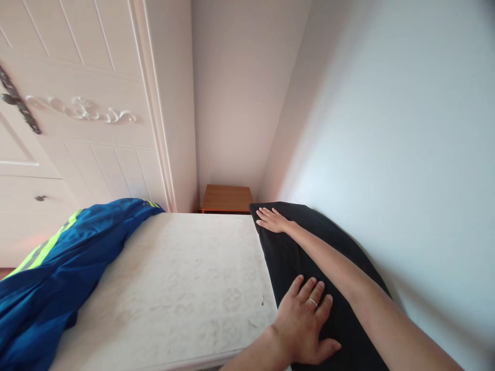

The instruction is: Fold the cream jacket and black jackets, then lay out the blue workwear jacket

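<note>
A black piece of cloth [305,252] lies along the right side of a white, faintly patterned flat surface [193,268], close to the wall. My right hand [271,220] reaches to its far end and rests palm down on it, fingers stretched out. Nearer to me, my left hand [305,319], with a ring on one finger, lies spread on the same cloth by its left edge. Neither hand grips anything. What kind of garment or cloth it is, I cannot tell.
A blue garment [88,247] with yellow-green and grey stripes drapes over the left side of the surface. A white wardrobe [96,67] with carved trim stands behind it. Beyond the far edge is a brown wooden stand [227,197]. A pale wall [406,154] rises at the right.
</note>
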### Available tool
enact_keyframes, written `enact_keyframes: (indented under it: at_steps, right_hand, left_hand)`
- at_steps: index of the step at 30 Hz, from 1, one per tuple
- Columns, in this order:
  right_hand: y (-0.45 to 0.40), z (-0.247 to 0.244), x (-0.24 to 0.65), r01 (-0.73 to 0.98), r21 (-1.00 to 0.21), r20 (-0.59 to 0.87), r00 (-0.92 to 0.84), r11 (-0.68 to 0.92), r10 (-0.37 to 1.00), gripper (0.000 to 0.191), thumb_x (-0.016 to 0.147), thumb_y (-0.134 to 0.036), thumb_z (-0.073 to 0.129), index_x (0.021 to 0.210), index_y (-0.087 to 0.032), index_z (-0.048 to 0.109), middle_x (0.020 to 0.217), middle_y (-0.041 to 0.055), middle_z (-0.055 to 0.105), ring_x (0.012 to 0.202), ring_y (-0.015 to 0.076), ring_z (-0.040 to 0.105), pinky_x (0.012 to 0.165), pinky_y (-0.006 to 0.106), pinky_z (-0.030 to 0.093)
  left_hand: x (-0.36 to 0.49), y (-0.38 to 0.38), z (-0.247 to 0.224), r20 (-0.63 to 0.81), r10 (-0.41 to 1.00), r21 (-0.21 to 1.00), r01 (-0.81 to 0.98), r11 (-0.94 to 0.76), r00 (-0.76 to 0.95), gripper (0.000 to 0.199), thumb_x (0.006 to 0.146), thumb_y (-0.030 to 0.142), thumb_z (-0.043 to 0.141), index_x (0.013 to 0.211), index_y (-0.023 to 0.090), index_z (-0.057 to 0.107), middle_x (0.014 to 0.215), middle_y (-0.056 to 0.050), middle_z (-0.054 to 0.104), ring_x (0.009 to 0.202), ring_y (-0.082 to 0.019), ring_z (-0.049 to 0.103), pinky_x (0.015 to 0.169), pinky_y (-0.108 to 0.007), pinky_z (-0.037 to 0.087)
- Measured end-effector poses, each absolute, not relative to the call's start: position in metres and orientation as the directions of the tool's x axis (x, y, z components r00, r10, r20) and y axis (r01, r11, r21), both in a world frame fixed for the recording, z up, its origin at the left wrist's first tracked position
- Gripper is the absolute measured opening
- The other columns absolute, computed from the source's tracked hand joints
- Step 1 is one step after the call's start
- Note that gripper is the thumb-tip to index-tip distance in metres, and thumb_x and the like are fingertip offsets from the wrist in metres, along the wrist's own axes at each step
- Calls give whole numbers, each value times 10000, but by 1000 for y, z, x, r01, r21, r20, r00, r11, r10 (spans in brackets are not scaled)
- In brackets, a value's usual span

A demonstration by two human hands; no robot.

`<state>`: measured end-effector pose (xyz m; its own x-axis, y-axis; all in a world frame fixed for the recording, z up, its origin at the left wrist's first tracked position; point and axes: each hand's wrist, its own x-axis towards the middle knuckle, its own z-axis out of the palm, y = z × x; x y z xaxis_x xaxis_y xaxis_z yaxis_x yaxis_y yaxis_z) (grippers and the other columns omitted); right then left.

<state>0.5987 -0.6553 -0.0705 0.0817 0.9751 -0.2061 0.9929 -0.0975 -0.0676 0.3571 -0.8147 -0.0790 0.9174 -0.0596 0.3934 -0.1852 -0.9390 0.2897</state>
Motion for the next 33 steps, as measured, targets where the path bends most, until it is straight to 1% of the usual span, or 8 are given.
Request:
enact_keyframes:
  at_steps: [4,13,15,18,21,24,28,33]
  right_hand:
    - [-625,-79,610,983,-63,-200,158,-173,967,789,961,-671,130,1597,-205,160,1650,79,125,1530,257,91,1220,534,38]
    - [-594,-79,619,964,-107,-204,217,-242,955,832,955,-697,92,1563,-170,302,1571,165,352,1462,345,308,1178,583,168]
    - [-595,-78,608,968,-137,-177,183,-209,967,868,948,-706,39,1579,-145,243,1603,174,269,1492,341,231,1180,592,150]
    - [-602,-82,586,978,-193,-153,46,-76,987,846,943,-719,22,1597,-201,165,1642,91,153,1523,277,127,1213,531,112]
    - [-609,-90,571,974,-219,-169,-96,58,981,801,930,-753,263,1560,-261,308,1627,45,220,1516,270,167,1232,482,73]
    - [-607,-95,572,973,-207,-157,-134,100,978,723,935,-669,425,1515,-238,411,1605,79,279,1510,280,190,1231,497,61]
    - [-595,-92,581,980,-181,-114,-107,85,988,656,964,-581,437,1491,-191,448,1589,118,314,1510,296,184,1223,525,98]
    - [-600,-79,577,979,-180,-55,-104,93,993,699,981,-589,378,1533,-160,367,1603,134,270,1499,311,213,1217,517,162]
  left_hand:
    - [356,-814,-75,363,-51,352,-188,-917,930,771,974,617,323,1542,97,308,1590,-183,292,1501,-313,209,1230,-497,95]
    - [360,-813,-77,326,-40,447,-191,-874,945,792,962,639,344,1561,126,269,1607,-171,248,1513,-312,154,1236,-511,42]
    - [360,-812,-76,325,-49,447,-198,-872,945,792,963,641,338,1564,130,263,1609,-171,241,1514,-312,151,1234,-521,43]
    - [359,-811,-74,318,-68,426,-207,-881,946,791,962,645,333,1554,122,287,1601,-183,248,1511,-322,159,1229,-541,57]
    - [359,-811,-73,309,-79,403,-205,-892,948,781,960,634,347,1543,114,315,1587,-196,277,1502,-339,189,1220,-561,77]
    - [362,-810,-74,319,-77,395,-206,-895,945,770,955,619,371,1542,122,323,1580,-197,306,1492,-354,220,1213,-575,97]
    - [365,-812,-78,323,-57,414,-195,-889,945,734,942,608,409,1522,159,376,1538,-173,412,1485,-357,237,1216,-583,74]
    - [364,-813,-79,320,-50,432,-193,-881,946,744,943,619,401,1532,168,355,1567,-166,366,1494,-335,223,1223,-569,80]
